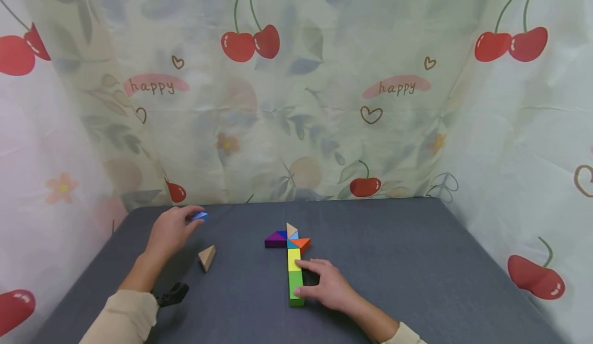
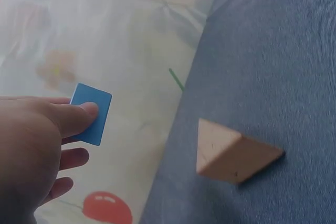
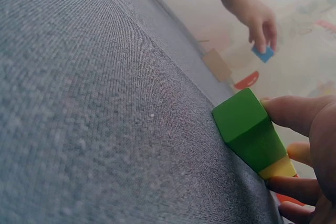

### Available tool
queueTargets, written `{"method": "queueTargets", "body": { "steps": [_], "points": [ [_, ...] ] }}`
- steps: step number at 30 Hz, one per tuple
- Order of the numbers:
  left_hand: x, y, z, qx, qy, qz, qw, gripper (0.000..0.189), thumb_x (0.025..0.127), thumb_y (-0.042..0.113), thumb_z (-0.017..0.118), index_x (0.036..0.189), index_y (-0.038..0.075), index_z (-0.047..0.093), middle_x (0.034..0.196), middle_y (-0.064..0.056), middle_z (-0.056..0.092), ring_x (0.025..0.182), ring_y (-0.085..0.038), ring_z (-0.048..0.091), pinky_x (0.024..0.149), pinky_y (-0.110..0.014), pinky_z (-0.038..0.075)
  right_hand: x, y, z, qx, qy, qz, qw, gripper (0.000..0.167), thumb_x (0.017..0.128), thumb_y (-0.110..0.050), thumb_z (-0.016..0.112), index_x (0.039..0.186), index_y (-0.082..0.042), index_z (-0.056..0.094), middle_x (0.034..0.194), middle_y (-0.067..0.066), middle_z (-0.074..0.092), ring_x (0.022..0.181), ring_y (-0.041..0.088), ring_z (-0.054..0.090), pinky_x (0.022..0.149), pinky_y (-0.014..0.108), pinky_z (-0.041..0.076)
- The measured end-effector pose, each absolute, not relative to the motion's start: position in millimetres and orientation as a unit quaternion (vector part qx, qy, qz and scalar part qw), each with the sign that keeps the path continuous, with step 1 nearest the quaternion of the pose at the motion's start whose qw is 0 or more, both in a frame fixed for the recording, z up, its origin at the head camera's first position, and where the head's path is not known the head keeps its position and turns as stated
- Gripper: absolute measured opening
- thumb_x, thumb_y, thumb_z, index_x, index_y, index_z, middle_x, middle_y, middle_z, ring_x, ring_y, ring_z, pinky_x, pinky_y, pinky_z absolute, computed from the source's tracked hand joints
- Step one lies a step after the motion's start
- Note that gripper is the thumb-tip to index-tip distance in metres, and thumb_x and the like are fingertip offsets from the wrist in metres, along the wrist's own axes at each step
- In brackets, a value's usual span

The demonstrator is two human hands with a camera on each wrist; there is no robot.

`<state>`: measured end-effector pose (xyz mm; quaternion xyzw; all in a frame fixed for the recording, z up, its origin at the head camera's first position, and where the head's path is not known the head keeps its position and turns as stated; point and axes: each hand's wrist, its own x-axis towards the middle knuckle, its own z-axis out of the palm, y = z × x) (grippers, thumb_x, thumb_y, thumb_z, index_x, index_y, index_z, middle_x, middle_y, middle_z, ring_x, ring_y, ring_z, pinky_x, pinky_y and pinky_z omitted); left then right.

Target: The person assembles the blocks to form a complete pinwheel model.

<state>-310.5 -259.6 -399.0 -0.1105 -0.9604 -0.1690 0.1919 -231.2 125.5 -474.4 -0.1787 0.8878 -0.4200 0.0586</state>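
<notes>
My left hand [image 1: 169, 233] is raised over the far left of the table, pinching a blue triangular block [image 2: 92, 114] between thumb and fingers. A natural-wood triangular block [image 1: 207, 258] lies nearer me, to the right of that hand. My right hand [image 1: 326, 285] rests against the right side of a column of blocks. Its thumb touches the green block [image 1: 296, 288], and its index finger touches the yellow block [image 1: 294, 259]. Beyond them, purple [image 1: 276, 240], orange [image 1: 302, 244], blue and wood-coloured [image 1: 291, 229] triangular pieces meet in a pinwheel-like cluster.
The dark grey table cloth [image 1: 394, 261] covers the surface. A curtain [image 1: 296, 91] printed with cherries and hearts hangs behind the table and along both sides. A black strap [image 1: 173, 294] with a device is on the left wrist.
</notes>
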Motion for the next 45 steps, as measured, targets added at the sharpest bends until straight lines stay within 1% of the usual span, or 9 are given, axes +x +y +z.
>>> {"method": "queueTargets", "body": {
  "steps": [6,13,16,23,28,38,41,45],
  "points": [
    [-305.9,-247.7,-391.6,-0.122,-0.955,-0.178,0.204,0.032,0.086,0.022,0.076,0.115,0.01,0.07,0.094,-0.009,0.068,0.082,-0.028,0.06,0.071,-0.048,0.05,-230.0,125.6,-473.8,-0.181,0.889,-0.417,0.055,0.063,0.078,-0.043,0.079,0.134,-0.021,0.061,0.134,0.014,0.052,0.128,0.036,0.041,0.098,0.059,0.036],
    [-302.8,-234.6,-387.5,-0.134,-0.95,-0.191,0.209,0.033,0.087,0.023,0.075,0.117,0.009,0.07,0.099,-0.01,0.07,0.085,-0.029,0.061,0.073,-0.049,0.049,-227.5,126.4,-471.3,-0.189,0.89,-0.412,0.048,0.063,0.077,-0.043,0.08,0.133,-0.019,0.062,0.133,0.014,0.053,0.126,0.036,0.043,0.098,0.059,0.036],
    [-300.6,-228.4,-385.7,-0.137,-0.948,-0.192,0.213,0.032,0.087,0.022,0.075,0.116,0.01,0.07,0.097,-0.009,0.07,0.083,-0.028,0.061,0.072,-0.048,0.049,-227.2,126.5,-471.3,-0.189,0.89,-0.413,0.047,0.063,0.077,-0.042,0.08,0.133,-0.019,0.062,0.133,0.015,0.053,0.126,0.036,0.043,0.098,0.059,0.036],
    [-296.3,-216.1,-383.9,-0.146,-0.947,-0.191,0.211,0.03,0.085,0.021,0.076,0.114,0.012,0.071,0.089,-0.005,0.067,0.075,-0.022,0.054,0.065,-0.041,0.047,-227.2,126.3,-470.7,-0.184,0.89,-0.414,0.053,0.062,0.078,-0.042,0.08,0.133,-0.02,0.062,0.134,0.014,0.053,0.127,0.037,0.042,0.099,0.06,0.036],
    [-294.7,-210.1,-385.8,-0.161,-0.944,-0.191,0.215,0.03,0.085,0.022,0.077,0.114,0.013,0.072,0.087,-0.003,0.066,0.074,-0.021,0.053,0.064,-0.039,0.045,-228.9,125.8,-470.4,-0.176,0.89,-0.416,0.062,0.063,0.078,-0.042,0.08,0.134,-0.021,0.061,0.135,0.014,0.052,0.128,0.036,0.041,0.099,0.061,0.035],
    [-290.8,-196.8,-390.2,-0.171,-0.945,-0.197,0.197,0.033,0.087,0.022,0.075,0.118,0.014,0.07,0.09,-0.003,0.068,0.074,-0.019,0.054,0.066,-0.04,0.048,-231.4,124.9,-471.6,-0.173,0.891,-0.415,0.063,0.064,0.079,-0.043,0.079,0.135,-0.021,0.06,0.136,0.014,0.051,0.129,0.036,0.041,0.1,0.061,0.034],
    [-290.0,-192.3,-394.0,-0.176,-0.944,-0.195,0.2,0.034,0.086,0.022,0.076,0.118,0.014,0.07,0.093,-0.004,0.069,0.076,-0.02,0.058,0.069,-0.042,0.051,-230.9,125.0,-471.4,-0.172,0.892,-0.413,0.062,0.063,0.079,-0.043,0.079,0.135,-0.021,0.061,0.136,0.015,0.051,0.128,0.036,0.041,0.1,0.061,0.034],
    [-288.4,-185.9,-398.8,-0.189,-0.939,-0.197,0.21,0.034,0.086,0.02,0.076,0.118,0.013,0.07,0.098,-0.007,0.071,0.083,-0.024,0.063,0.073,-0.046,0.052,-230.2,125.4,-471.5,-0.176,0.893,-0.411,0.057,0.063,0.079,-0.043,0.079,0.135,-0.021,0.061,0.135,0.015,0.051,0.128,0.036,0.041,0.099,0.061,0.034]
  ]
}}
